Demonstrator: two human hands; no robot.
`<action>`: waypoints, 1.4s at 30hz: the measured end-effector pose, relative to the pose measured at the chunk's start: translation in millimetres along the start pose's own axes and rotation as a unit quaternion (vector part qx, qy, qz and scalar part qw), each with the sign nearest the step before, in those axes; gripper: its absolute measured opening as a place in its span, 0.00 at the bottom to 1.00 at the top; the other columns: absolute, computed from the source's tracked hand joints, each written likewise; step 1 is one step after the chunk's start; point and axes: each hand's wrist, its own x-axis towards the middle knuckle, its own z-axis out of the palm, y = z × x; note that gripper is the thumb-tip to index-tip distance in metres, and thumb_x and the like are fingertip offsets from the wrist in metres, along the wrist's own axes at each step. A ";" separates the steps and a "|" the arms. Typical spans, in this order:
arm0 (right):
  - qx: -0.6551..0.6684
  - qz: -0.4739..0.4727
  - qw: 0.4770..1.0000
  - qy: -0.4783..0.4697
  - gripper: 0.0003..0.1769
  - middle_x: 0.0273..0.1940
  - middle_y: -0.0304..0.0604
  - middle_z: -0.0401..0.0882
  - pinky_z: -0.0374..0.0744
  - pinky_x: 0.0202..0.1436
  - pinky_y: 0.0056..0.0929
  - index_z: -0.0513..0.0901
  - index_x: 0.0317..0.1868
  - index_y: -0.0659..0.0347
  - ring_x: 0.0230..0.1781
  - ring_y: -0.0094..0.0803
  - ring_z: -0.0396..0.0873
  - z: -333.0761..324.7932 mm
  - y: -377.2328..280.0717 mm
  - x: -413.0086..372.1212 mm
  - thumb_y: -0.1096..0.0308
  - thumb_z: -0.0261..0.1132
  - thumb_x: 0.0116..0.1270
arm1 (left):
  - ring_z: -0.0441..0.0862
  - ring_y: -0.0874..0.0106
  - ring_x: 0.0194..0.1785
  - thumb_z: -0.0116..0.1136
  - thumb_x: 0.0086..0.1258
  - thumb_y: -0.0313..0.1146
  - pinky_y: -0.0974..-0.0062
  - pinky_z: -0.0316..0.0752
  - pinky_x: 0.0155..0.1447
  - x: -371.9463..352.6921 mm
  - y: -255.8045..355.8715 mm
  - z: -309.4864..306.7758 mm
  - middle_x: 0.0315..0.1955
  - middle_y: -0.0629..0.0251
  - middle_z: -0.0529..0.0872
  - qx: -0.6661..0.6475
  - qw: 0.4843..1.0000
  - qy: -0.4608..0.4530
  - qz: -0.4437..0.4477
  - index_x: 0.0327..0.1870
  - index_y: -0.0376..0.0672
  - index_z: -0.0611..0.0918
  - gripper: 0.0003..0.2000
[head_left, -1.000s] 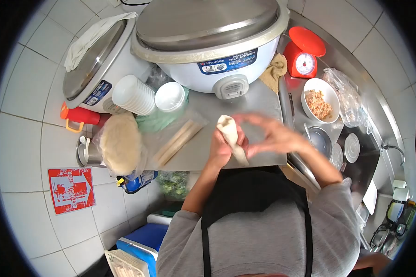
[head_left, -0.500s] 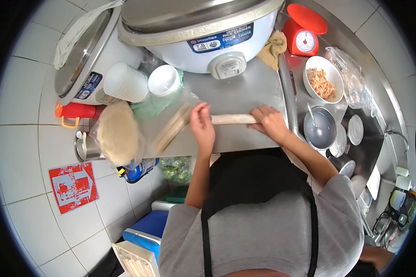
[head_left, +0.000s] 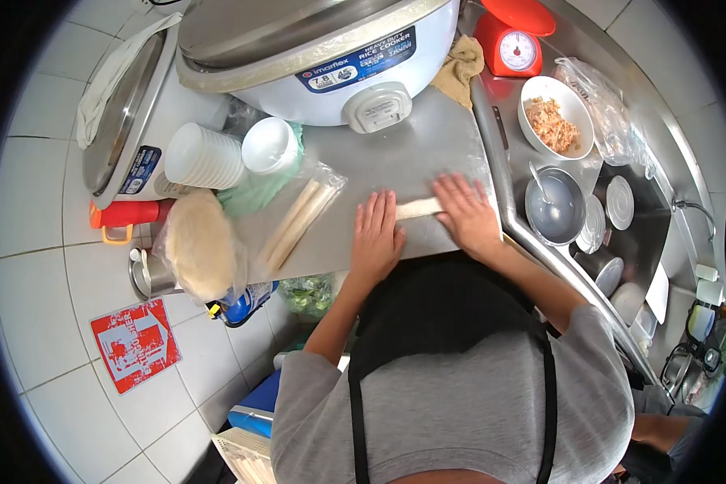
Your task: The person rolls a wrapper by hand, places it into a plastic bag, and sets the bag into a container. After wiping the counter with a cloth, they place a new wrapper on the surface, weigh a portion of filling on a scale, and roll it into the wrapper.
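Note:
A pale uncooked spring roll (head_left: 419,209) lies on the steel tabletop between my hands, its two ends hidden under them. My left hand (head_left: 377,230) rests flat over the left end, fingers stretched out. Over the right end my right hand (head_left: 469,211) is spread, its fingertips slightly blurred. To the left, finished rolls (head_left: 300,219) lie side by side on clear plastic. Beyond them a stack of round wrappers (head_left: 198,246) sits in a plastic bag at the table's left edge.
A large rice cooker (head_left: 371,60) stands at the back. Stacked white tubs (head_left: 206,155) are on the left. On the right are a bowl of shredded filling (head_left: 552,127), a metal bowl with a spoon (head_left: 558,214) and a red scale (head_left: 515,50). Part of another person (head_left: 661,431) shows lower right.
My left hand has gone from curled fingers to lying flat on the roll. The right hand has also flattened and spread. Less of the roll shows between them. The view has shifted slightly.

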 end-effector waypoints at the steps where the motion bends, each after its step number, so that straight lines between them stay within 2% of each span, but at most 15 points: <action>1: -0.007 0.020 1.000 0.010 0.31 0.70 0.43 0.60 0.54 0.72 0.49 0.64 0.68 0.60 0.72 0.39 0.55 -4.5 7.7 -5.3 0.52 0.54 0.69 | 0.55 0.55 0.73 0.49 0.66 0.34 0.53 0.49 0.73 1.1 2.7 -3.7 0.68 0.52 0.63 0.003 1.000 0.009 -0.006 0.69 0.35 0.60 0.30; 5: 0.052 0.029 0.998 0.037 0.28 0.70 0.43 0.60 0.53 0.72 0.50 0.67 0.66 0.61 0.73 0.39 0.54 -12.4 -10.4 7.7 0.55 0.53 0.70 | 0.52 0.53 0.74 0.44 0.70 0.37 0.52 0.45 0.74 20.0 12.5 2.2 0.70 0.51 0.59 -0.020 1.000 0.019 0.003 0.70 0.35 0.59 0.29; 10: -0.025 0.097 0.995 0.017 0.29 0.71 0.43 0.59 0.52 0.72 0.51 0.66 0.68 0.56 0.73 0.39 0.55 22.9 -11.8 63.0 0.50 0.45 0.72 | 0.55 0.52 0.73 0.42 0.72 0.42 0.52 0.47 0.73 83.6 -15.6 26.3 0.69 0.52 0.62 0.064 0.994 0.086 -0.018 0.70 0.38 0.61 0.28; 12: -0.028 0.082 0.996 0.002 0.30 0.71 0.43 0.58 0.52 0.72 0.52 0.65 0.69 0.54 0.72 0.39 0.55 17.2 -8.7 66.2 0.48 0.43 0.73 | 0.56 0.52 0.72 0.41 0.72 0.42 0.51 0.47 0.73 57.9 -10.5 26.9 0.68 0.52 0.63 0.032 0.999 0.040 -0.009 0.70 0.40 0.63 0.27; 14: 0.020 0.041 0.999 -0.004 0.29 0.71 0.42 0.59 0.52 0.72 0.53 0.64 0.69 0.52 0.72 0.39 0.55 8.8 -18.4 19.9 0.50 0.45 0.72 | 0.59 0.53 0.71 0.43 0.72 0.42 0.50 0.49 0.72 30.2 -0.1 28.1 0.67 0.52 0.65 0.044 0.999 0.015 0.003 0.69 0.42 0.64 0.26; 17: 0.035 0.035 0.999 -0.010 0.28 0.70 0.42 0.60 0.53 0.71 0.53 0.66 0.68 0.53 0.72 0.40 0.56 -1.2 -16.0 19.8 0.50 0.47 0.72 | 0.59 0.53 0.71 0.41 0.73 0.42 0.50 0.49 0.72 11.0 14.7 27.0 0.67 0.53 0.65 0.034 0.999 0.029 -0.011 0.69 0.43 0.64 0.25; 20: 0.022 0.048 0.999 -0.008 0.27 0.70 0.42 0.60 0.54 0.71 0.52 0.68 0.66 0.55 0.71 0.40 0.57 -2.1 -13.0 25.2 0.52 0.49 0.72 | 0.56 0.52 0.72 0.37 0.75 0.42 0.50 0.48 0.72 41.6 2.7 9.1 0.68 0.53 0.64 0.050 0.997 0.022 -0.045 0.70 0.41 0.63 0.25; 22: 0.014 0.028 0.999 0.023 0.26 0.69 0.43 0.63 0.55 0.71 0.49 0.69 0.64 0.58 0.70 0.39 0.59 -10.4 -0.2 25.6 0.54 0.52 0.71 | 0.57 0.52 0.72 0.38 0.75 0.42 0.50 0.48 0.72 23.3 -12.8 5.5 0.68 0.53 0.64 0.046 0.997 0.029 -0.046 0.69 0.41 0.64 0.24; 25: 0.089 -0.011 0.996 -0.002 0.25 0.67 0.45 0.66 0.56 0.71 0.48 0.71 0.63 0.60 0.69 0.40 0.62 -13.7 -2.3 3.0 0.56 0.53 0.70 | 0.59 0.53 0.70 0.43 0.74 0.40 0.52 0.50 0.72 2.7 -14.3 -3.7 0.66 0.55 0.67 0.006 0.999 0.024 -0.028 0.67 0.40 0.67 0.23; 26: 0.105 -0.023 0.994 0.014 0.22 0.64 0.46 0.69 0.58 0.70 0.48 0.75 0.58 0.61 0.67 0.42 0.64 -14.0 -3.3 0.7 0.58 0.56 0.69 | 0.61 0.53 0.70 0.45 0.74 0.40 0.53 0.51 0.71 -6.1 -11.3 -7.4 0.65 0.56 0.68 -0.012 0.999 0.022 -0.021 0.66 0.39 0.68 0.23; 29: 0.116 -0.031 0.991 0.051 0.19 0.59 0.45 0.74 0.64 0.65 0.45 0.80 0.52 0.61 0.64 0.43 0.68 -15.7 -3.2 7.5 0.60 0.60 0.66 | 0.69 0.58 0.64 0.56 0.68 0.39 0.57 0.58 0.67 -3.8 -16.9 -3.9 0.59 0.58 0.75 -0.018 0.998 0.064 0.005 0.62 0.39 0.73 0.23; 32: 0.205 -0.026 0.977 0.049 0.19 0.54 0.44 0.77 0.68 0.57 0.40 0.82 0.50 0.62 0.58 0.41 0.72 -12.2 -5.2 17.1 0.63 0.66 0.60 | 0.76 0.64 0.55 0.63 0.61 0.39 0.62 0.63 0.58 4.8 -11.1 -6.7 0.50 0.61 0.81 -0.078 0.996 0.048 0.018 0.56 0.40 0.79 0.22; 35: 0.235 -0.027 0.971 0.038 0.18 0.48 0.40 0.78 0.69 0.50 0.37 0.84 0.47 0.60 0.49 0.38 0.73 -12.8 -10.8 28.4 0.62 0.68 0.57 | 0.79 0.67 0.47 0.65 0.57 0.39 0.66 0.63 0.53 12.3 -8.3 -4.3 0.44 0.63 0.82 -0.135 0.990 0.040 -0.008 0.50 0.42 0.83 0.20; 38: 0.231 -0.043 0.971 0.052 0.14 0.43 0.34 0.78 0.68 0.48 0.33 0.86 0.41 0.55 0.45 0.33 0.71 -8.6 -11.5 33.5 0.60 0.68 0.56 | 0.79 0.68 0.45 0.66 0.57 0.38 0.69 0.63 0.51 15.6 -8.0 -4.3 0.41 0.65 0.82 -0.147 0.987 0.047 -0.033 0.46 0.44 0.85 0.16; 42: 0.202 -0.078 0.974 0.071 0.13 0.41 0.33 0.77 0.68 0.47 0.31 0.86 0.40 0.54 0.44 0.31 0.71 -1.8 -9.8 33.4 0.61 0.68 0.54 | 0.78 0.70 0.42 0.66 0.55 0.41 0.70 0.63 0.47 15.3 -13.4 4.0 0.38 0.69 0.82 -0.136 0.988 0.074 -0.006 0.43 0.47 0.86 0.16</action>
